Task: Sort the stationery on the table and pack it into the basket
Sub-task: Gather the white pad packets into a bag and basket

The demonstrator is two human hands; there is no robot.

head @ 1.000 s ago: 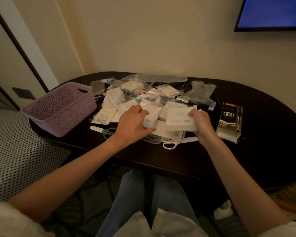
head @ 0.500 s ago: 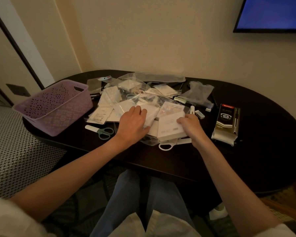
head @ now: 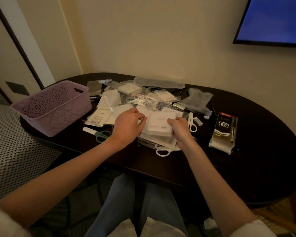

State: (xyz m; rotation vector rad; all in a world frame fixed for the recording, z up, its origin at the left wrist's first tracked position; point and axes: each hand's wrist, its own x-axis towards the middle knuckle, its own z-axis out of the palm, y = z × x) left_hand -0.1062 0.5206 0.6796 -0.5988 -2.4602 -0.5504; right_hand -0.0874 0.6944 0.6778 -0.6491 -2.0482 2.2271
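White packet stack: we see a small stack of flat white packets lying on top of the heap in the middle of the table, between both hands.
Right hand: our right hand has its fingers curled round the stack's right edge and grips it.
Left hand: our left hand rests on the heap just left of the stack, fingers bent, fingertips at the stack's left edge; we cannot tell whether it pinches anything.
Heap: clear bags and paper packets overlap in a loose pile behind and under the hands.
Scissors: a green-handled pair lies left of our left wrist; a white pair lies just right of the right hand; a white handle loop pokes out from under the heap's near edge.
Pen box: a dark box marked 0.5 mm lies to the right, apart from the heap.
Basket: the lilac basket stands at the table's left end, beside the heap.
Table: dark oval table.
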